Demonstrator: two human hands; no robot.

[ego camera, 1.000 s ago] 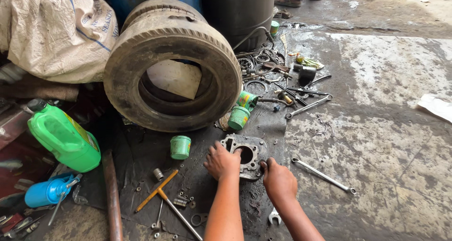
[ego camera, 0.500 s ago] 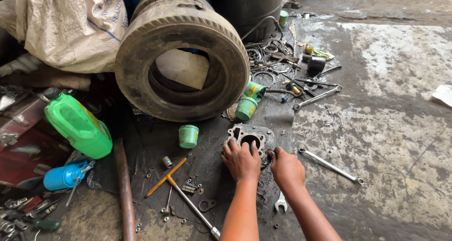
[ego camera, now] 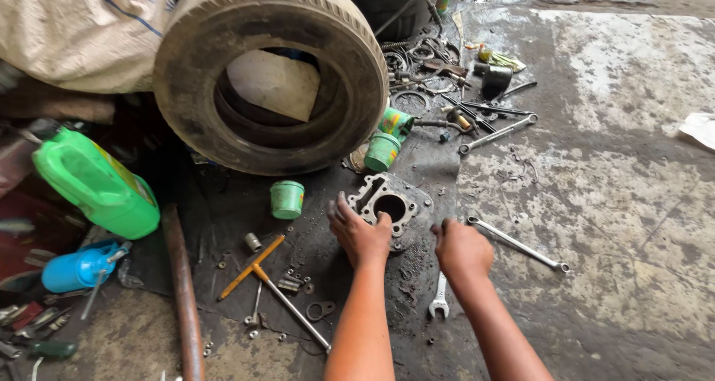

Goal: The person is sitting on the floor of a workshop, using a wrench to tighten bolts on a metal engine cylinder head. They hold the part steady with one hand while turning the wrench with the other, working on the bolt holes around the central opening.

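Your left hand [ego camera: 360, 234] lies flat on the near left edge of the engine cylinder block [ego camera: 391, 202], fingers spread and pressing, not closed on it; the block sits bore-up on the dark rubber mat [ego camera: 313, 224] at centre, a pose that keeps the bore open to view. Your right hand [ego camera: 462, 248] rests just right of the block on the mat's edge, its grip curled loosely; whether it holds anything small you cannot tell from here. A combination wrench [ego camera: 518, 243] lies just right of that hand on the concrete floor [ego camera: 633, 202], a smaller spanner [ego camera: 439, 303] near it, both within easy reach. Left of the block, a T-handle wrench [ego camera: 287, 299] crosses an orange-handled tool [ego camera: 249, 268] among loose nuts. Packages: a small green tub [ego camera: 287, 199] stands upright left of the block; two green tins [ego camera: 389, 139] with coloured wrappers sit beyond it, against the worn tyre [ego camera: 268, 75]; a green jug [ego camera: 93, 183] with a yellow label tilts at far left, a blue bottle [ego camera: 74, 268] lying below it. A pale sack [ego camera: 74, 31] slumps far left.
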